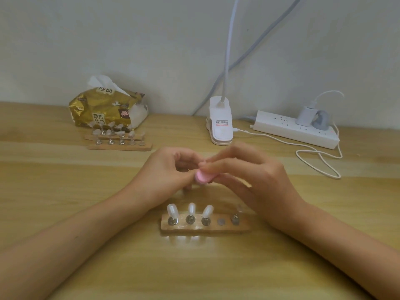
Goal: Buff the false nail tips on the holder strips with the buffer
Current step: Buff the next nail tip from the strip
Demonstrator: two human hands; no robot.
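My right hand [249, 176] grips the pink buffer [204, 177], its fingers curled and blurred. My left hand [171, 169] curls in against the buffer's end; whether it pinches anything I cannot tell. Both hover above the near holder strip [205, 227], where three nail tips [191, 210] stand.

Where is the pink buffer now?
Head view, centre: the pink buffer is between the left hand and right hand, behind the near holder strip.

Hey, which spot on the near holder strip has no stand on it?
The fourth spot from the left: it is bare, while the other four each hold a stand.
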